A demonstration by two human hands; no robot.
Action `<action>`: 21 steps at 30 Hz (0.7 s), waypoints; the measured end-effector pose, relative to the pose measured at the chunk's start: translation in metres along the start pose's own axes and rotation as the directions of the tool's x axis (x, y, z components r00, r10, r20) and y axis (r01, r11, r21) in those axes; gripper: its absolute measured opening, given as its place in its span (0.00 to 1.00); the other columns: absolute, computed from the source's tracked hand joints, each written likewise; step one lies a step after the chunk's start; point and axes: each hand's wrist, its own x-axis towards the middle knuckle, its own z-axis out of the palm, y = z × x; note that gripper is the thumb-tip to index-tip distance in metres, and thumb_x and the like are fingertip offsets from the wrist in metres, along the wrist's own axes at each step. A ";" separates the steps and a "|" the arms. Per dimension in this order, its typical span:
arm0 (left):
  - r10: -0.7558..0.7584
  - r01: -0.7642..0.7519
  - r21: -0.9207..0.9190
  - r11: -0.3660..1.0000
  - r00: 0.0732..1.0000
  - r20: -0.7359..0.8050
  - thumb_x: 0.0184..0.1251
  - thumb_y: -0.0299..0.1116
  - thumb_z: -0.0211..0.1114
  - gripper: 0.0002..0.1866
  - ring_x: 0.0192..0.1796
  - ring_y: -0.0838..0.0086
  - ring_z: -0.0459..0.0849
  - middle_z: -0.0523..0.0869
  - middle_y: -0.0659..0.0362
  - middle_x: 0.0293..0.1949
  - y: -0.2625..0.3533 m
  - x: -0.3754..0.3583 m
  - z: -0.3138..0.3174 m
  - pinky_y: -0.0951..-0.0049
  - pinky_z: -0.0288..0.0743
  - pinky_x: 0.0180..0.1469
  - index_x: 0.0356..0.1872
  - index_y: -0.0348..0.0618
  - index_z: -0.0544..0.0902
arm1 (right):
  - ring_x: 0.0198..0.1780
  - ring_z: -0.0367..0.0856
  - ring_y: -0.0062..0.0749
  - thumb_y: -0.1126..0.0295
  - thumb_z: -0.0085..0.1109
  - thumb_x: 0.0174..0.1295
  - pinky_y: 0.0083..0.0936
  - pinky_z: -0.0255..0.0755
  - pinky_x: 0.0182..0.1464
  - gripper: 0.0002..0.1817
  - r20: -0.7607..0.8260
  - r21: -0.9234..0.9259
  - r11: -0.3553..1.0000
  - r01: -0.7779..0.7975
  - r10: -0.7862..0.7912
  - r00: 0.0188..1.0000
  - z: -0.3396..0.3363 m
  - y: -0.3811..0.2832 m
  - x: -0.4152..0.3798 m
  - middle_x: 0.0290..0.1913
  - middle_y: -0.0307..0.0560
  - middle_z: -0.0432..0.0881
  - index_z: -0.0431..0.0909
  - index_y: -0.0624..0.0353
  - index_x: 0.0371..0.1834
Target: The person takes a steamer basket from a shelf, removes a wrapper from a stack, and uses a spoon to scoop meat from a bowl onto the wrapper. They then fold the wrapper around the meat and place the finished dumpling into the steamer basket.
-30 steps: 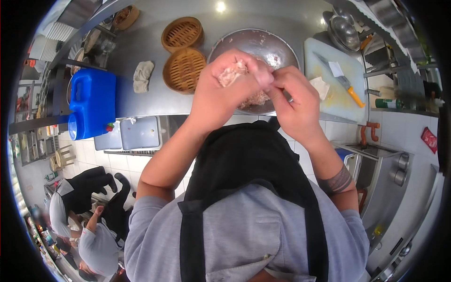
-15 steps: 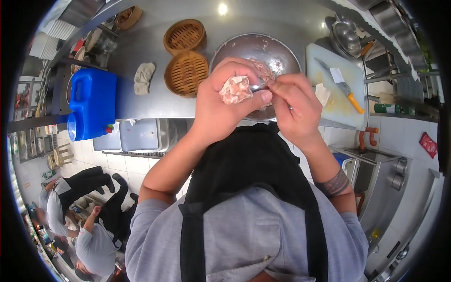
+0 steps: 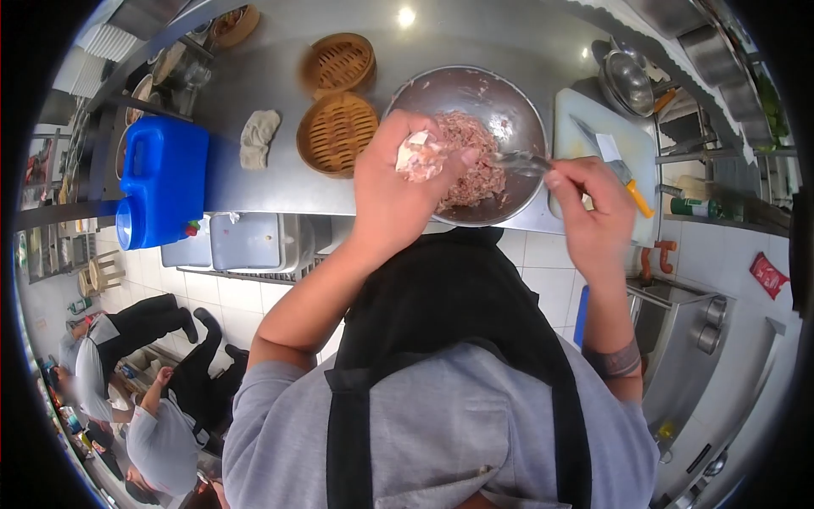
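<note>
A metal bowl (image 3: 509, 97) on the steel counter holds minced meat (image 3: 476, 161). My left hand (image 3: 392, 191), over the bowl's left side, is curled round a meat-filled wrapper (image 3: 420, 157), whose pale skin and pink filling show at the top. Between the fingers of my right hand (image 3: 593, 199), at the bowl's right rim, is the handle of a metal spoon (image 3: 519, 161). The spoon reaches left over the bowl toward the meat; its far end is blurred.
Two bamboo steamers (image 3: 337, 133) (image 3: 341, 64) and a cloth (image 3: 259, 140) lie left of the bowl, beyond them a blue jug (image 3: 165, 178). Rightward are a cutting board (image 3: 606, 170) and a knife (image 3: 623, 170). Two people (image 3: 165, 441) (image 3: 97, 356) are at lower left.
My right hand has moved right, away from my left hand, drawing the spoon off the filled wrapper. More of the minced meat shows. My left hand stays closed round the wrapper.
</note>
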 end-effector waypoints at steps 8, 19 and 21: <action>0.005 0.032 -0.301 0.953 0.993 0.120 0.59 0.15 0.75 0.18 0.45 0.83 0.82 0.84 0.67 0.41 -0.023 0.003 0.021 0.78 0.78 0.48 0.47 0.43 0.81 | 0.29 0.76 0.22 0.78 0.70 0.68 0.22 0.69 0.34 0.11 0.170 -0.074 0.992 0.098 -0.085 0.982 -0.015 -0.057 0.021 0.29 0.44 0.83 0.91 0.64 0.52; 0.165 -0.159 -0.081 0.984 0.983 0.085 0.57 0.16 0.75 0.17 0.46 0.80 0.84 0.87 0.64 0.42 -0.043 -0.006 0.025 0.77 0.78 0.51 0.46 0.44 0.82 | 0.31 0.81 0.55 0.80 0.65 0.64 0.43 0.73 0.33 0.10 0.519 -0.434 0.832 0.345 -0.083 0.851 -0.020 -0.077 0.030 0.31 0.56 0.81 0.89 0.64 0.48; 0.163 -0.154 -0.116 0.981 0.984 0.072 0.57 0.16 0.75 0.17 0.47 0.80 0.84 0.87 0.63 0.43 -0.037 -0.008 0.025 0.76 0.78 0.52 0.46 0.43 0.82 | 0.31 0.81 0.55 0.80 0.65 0.64 0.44 0.72 0.33 0.09 0.509 -0.422 0.837 0.347 -0.099 0.855 -0.027 -0.079 0.036 0.31 0.56 0.81 0.89 0.64 0.47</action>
